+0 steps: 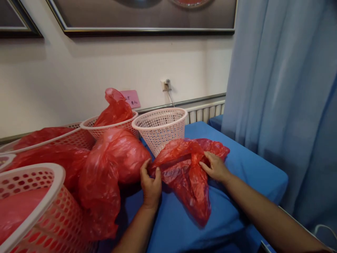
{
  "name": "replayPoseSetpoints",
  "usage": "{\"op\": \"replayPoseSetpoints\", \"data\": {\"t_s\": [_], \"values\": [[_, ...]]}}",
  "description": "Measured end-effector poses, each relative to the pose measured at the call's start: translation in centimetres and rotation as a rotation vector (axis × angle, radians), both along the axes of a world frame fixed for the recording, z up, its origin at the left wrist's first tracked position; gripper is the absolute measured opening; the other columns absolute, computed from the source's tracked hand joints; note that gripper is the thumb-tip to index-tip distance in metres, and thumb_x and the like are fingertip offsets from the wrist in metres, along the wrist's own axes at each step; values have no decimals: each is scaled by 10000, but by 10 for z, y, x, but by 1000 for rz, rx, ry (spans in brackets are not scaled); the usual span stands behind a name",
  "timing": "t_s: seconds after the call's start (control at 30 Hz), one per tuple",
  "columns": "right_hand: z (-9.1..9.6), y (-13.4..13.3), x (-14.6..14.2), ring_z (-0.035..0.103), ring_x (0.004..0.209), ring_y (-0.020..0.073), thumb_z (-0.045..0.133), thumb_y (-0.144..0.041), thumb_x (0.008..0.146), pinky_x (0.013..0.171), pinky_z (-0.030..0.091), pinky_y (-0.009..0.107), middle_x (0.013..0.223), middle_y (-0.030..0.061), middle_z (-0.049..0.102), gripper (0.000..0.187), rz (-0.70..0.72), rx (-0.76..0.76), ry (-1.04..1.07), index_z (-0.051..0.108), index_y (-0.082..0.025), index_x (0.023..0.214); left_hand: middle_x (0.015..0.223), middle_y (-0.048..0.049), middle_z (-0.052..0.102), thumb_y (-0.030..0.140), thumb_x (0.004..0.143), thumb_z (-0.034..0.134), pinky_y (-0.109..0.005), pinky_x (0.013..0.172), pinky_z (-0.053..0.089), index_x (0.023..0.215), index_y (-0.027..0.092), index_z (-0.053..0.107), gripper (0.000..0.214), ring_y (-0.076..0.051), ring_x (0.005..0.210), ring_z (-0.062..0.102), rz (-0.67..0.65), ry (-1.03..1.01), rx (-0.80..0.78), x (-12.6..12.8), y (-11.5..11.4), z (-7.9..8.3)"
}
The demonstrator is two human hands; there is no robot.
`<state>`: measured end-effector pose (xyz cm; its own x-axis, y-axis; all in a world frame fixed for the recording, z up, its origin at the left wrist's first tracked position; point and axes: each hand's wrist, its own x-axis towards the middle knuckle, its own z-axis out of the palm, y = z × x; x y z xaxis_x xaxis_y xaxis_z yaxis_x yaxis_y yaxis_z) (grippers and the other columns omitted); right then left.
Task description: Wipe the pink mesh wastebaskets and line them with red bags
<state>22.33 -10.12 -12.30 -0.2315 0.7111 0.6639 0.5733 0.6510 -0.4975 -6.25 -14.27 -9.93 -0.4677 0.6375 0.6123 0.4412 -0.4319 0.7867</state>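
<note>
A crumpled red plastic bag [184, 168] lies loosely over the blue-covered surface [173, 228], its lower corner drooping toward me. My right hand [216, 168] pinches the bag's right side between thumb and fingers. At its left end is my left hand [151, 186], thumb and fingers apart with the bag's edge close to them; no firm grip shows. Just behind the bag stands a pale pink perforated plastic basket [163, 131], tilted slightly. A full-looking red bag [129, 154] rests to the left of my left hand.
More pink baskets [59, 175] with red bags crowd the left side. Another basket [107, 126] at the back holds a bunched red bag. A pink note [132, 98] and a wall socket [166, 85] are behind. A blue curtain [276, 88] hangs at right.
</note>
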Motion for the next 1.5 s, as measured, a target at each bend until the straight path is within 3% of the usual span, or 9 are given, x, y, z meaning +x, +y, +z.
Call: {"op": "replayPoseSetpoints", "data": {"t_s": [0.13, 0.33, 0.43, 0.57, 0.83, 0.97, 1.17, 1.3, 1.5], "values": [[-1, -2, 1, 572, 729, 192, 484, -221, 917, 699, 466, 339, 760, 37, 608, 144, -13, 79, -38, 588, -215, 818, 1232, -98, 668, 191, 850, 649, -468, 1079, 457, 1223, 221, 631, 375, -266, 1183, 616, -205, 429, 178, 19, -29, 7], [13, -27, -12, 584, 831, 202, 500, -227, 950, 764, 448, 370, 952, 80, 683, 146, 175, 252, -162, 644, -211, 930, 1396, -166, 593, 323, 812, 744, -448, 988, 535, 1441, 197, 462, 701, -298, 1215, 619, -610, 335, -268, 62, -40, -14], [15, -32, -19, 600, 1033, 232, 507, -215, 940, 889, 469, 412, 1207, 114, 654, 275, 312, 215, -254, 609, -219, 1196, 1409, -166, 590, 335, 753, 791, -473, 1056, 483, 1426, 183, 489, 753, -319, 1269, 583, -601, 245, -347, 69, -32, -23], [9, -22, -15, 523, 1241, 285, 557, -248, 902, 1020, 421, 473, 1358, 167, 568, 431, 155, 108, -243, 518, -164, 1324, 1017, -75, 736, 309, 877, 632, -358, 898, 537, 1082, 188, 691, 245, -224, 948, 690, -548, 105, -306, 63, -26, -22], [-7, 2, 4, 593, 824, 237, 559, -273, 905, 765, 406, 364, 852, 75, 672, 114, -165, -54, -452, 623, -184, 873, 797, 13, 639, 375, 919, 609, -219, 628, 504, 995, 201, 625, 191, -104, 619, 593, -263, -325, -56, 25, -20, 6], [-5, -5, 0, 589, 845, 241, 560, -239, 896, 770, 406, 363, 899, 87, 669, 122, -119, 99, -332, 631, -174, 972, 1061, -75, 678, 268, 925, 590, -341, 872, 541, 1138, 209, 639, 227, -200, 960, 665, -238, 112, 45, 24, -29, 10], [1, -12, -6, 586, 836, 227, 506, -214, 945, 758, 416, 362, 899, 78, 658, 149, 14, 157, -330, 651, -193, 969, 1593, -86, 378, 47, 821, 571, -620, 1149, 292, 1157, 263, 703, 420, -374, 1492, 242, -408, 1001, -10, 57, -47, 14], [-6, 2, 9, 610, 846, 231, 497, -185, 927, 767, 452, 358, 873, 75, 654, 155, -170, 59, -232, 648, -196, 960, 1392, -97, 579, 126, 895, 588, -570, 1107, 375, 877, 205, 671, 117, -326, 1388, 398, -309, 928, 8, 48, -41, 17], [-16, 8, 8, 629, 910, 255, 497, -170, 871, 757, 505, 372, 1035, 105, 654, 296, -427, -12, -101, 597, -184, 1149, 1160, -101, 652, 246, 882, 677, -493, 1023, 473, 1110, 226, 576, 251, -263, 1151, 583, -297, 718, 219, 45, -46, 17]]}}
